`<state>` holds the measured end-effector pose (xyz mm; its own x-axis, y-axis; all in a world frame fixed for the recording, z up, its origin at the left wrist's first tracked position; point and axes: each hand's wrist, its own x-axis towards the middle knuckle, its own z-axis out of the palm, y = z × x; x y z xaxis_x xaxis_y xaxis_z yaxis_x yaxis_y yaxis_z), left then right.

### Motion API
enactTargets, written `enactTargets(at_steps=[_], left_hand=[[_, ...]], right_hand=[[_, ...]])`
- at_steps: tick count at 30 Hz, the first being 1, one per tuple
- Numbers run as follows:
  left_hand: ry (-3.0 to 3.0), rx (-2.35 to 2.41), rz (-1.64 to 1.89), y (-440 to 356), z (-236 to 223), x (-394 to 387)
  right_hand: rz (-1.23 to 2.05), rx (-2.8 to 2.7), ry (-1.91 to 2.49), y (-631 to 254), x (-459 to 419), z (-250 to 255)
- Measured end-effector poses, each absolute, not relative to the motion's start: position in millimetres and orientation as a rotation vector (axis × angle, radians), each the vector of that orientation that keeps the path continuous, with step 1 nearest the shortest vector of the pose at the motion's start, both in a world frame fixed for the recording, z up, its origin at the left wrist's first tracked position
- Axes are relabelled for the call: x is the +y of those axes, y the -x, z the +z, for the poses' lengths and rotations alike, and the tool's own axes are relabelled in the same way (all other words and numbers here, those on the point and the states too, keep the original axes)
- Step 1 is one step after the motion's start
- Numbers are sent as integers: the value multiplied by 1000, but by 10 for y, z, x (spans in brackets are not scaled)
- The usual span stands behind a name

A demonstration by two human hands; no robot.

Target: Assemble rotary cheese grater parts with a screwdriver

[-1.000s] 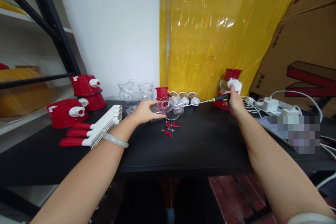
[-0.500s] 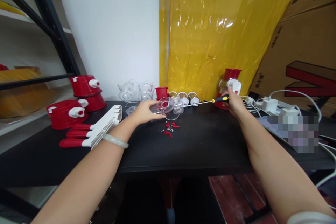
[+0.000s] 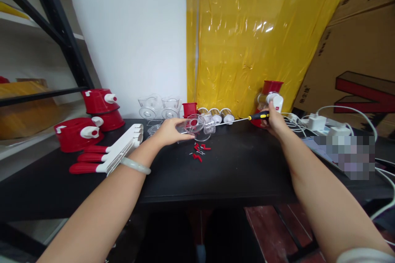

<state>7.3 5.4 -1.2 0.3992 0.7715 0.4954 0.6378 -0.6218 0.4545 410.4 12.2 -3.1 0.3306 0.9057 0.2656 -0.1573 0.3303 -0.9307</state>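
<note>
My left hand is closed around a clear plastic housing, which lies tilted above the black table. In my right hand is a screwdriver with a black and yellow handle. Its long shaft points left, and the tip reaches the housing's right end; whether it sits in a screw is too small to tell. Below the housing lie small red plastic parts and several tiny screws. More clear housings stand behind my left hand.
White handles with red grips and red bases are on the left. Behind the housing lie metal drums and a red part. A red and white assembled unit, white chargers and cables occupy the right.
</note>
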Motion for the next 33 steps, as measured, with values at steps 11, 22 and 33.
enactTargets(at_steps=[11,22,33], left_hand=[[-2468,1252,1040,-80,-17,58],[-2461,1267,1036,-81,-11,52],[-2449,1262,1032,-70,-13,58]], right_hand=[[1109,-834,700,-4077,2,52],[986,-868,744,-4045,36,31],[756,-912,1048,-4056,114,1]])
